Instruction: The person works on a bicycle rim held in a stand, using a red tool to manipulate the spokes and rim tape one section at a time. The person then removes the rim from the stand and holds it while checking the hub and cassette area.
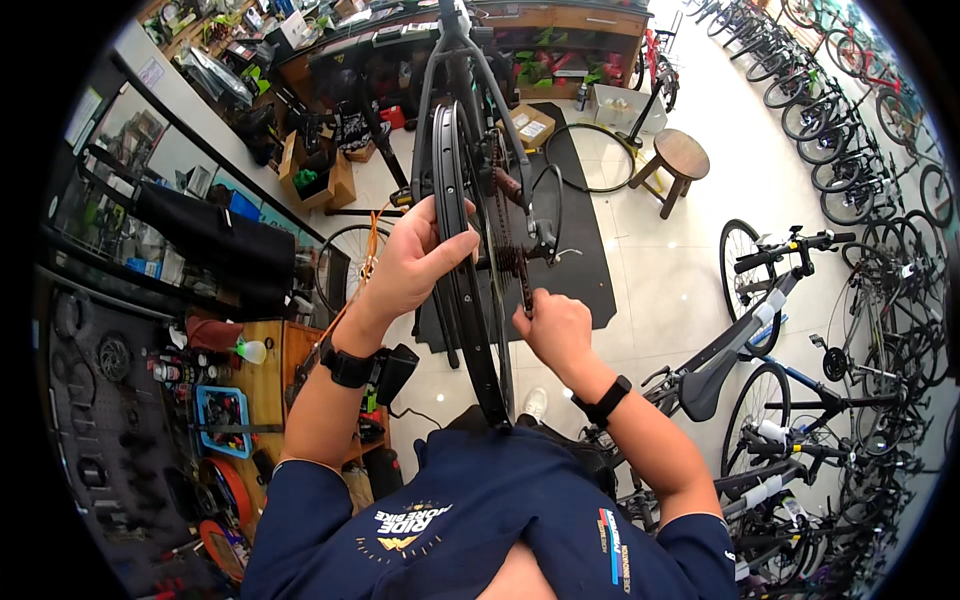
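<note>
A bare black bicycle wheel rim [449,150] stands upright in the rear of a dark bicycle frame [455,60], with no tyre on it. My left hand [415,260] is closed round the rim, its thumb along the near face. To the right of the wheel, my right hand [555,328] is closed in a pinch at the lower end of the chain [526,288]. The chain runs by the cassette [507,262] at the hub. Close by on the right hangs the rear derailleur [543,248]. My right fingertips are partly hidden.
A dark mat [585,240] lies under the bicycle. Beyond it are a round wooden stool [682,155] and a loose tyre [612,180]. Bicycles [760,320] line the right side. At left stand a wooden workbench [262,365] with a blue tray [222,393] and an open cardboard box [340,182].
</note>
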Tool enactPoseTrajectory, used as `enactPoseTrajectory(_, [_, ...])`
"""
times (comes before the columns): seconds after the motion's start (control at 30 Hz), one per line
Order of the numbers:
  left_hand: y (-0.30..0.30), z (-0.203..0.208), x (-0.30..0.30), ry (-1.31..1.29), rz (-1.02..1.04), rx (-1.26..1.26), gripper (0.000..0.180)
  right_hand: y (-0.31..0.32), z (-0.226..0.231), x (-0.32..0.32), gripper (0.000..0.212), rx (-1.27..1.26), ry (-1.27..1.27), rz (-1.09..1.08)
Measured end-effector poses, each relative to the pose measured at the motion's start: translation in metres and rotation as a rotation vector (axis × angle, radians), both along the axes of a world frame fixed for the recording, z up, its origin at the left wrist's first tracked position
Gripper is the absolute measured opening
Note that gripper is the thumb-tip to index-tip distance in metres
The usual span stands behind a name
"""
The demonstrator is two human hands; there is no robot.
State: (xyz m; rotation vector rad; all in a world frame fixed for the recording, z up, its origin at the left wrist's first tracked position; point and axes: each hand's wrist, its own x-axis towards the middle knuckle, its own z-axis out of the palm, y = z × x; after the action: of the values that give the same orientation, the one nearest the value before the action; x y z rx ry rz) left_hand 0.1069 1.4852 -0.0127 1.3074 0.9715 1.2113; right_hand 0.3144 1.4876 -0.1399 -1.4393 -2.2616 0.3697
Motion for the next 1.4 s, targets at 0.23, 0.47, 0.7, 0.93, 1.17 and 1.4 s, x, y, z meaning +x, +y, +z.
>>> enactPoseTrajectory(0.23, [-0.028,0.037,0.007,0.072,-0.037,-0.005,0.036,0.003,-0.050,0.004,0.025,0.030,-0.027,-0.056])
enactPoseTrajectory(0.47, [-0.055,0.065,0.015,0.115,-0.062,-0.026,0.040,0.004,-0.038,0.002,0.026,0.113,0.078,-0.021])
enactPoseTrajectory(0.7, [-0.104,0.050,0.015,0.211,-0.005,-0.087,0.048,0.010,0.017,0.000,0.030,0.145,0.081,0.024])
enactPoseTrajectory(0.93, [-0.164,0.024,0.011,0.337,-0.060,-0.299,0.046,0.019,0.035,-0.005,0.038,0.048,0.117,-0.008])
enactPoseTrajectory(1.17, [-0.219,-0.011,-0.007,0.415,-0.145,-0.487,0.036,0.014,0.054,-0.002,0.043,0.062,0.166,-0.079])
enactPoseTrajectory(1.4, [-0.279,-0.125,-0.039,0.493,-0.199,-0.467,0.029,-0.048,0.035,0.088,0.042,-0.246,0.050,-0.125])
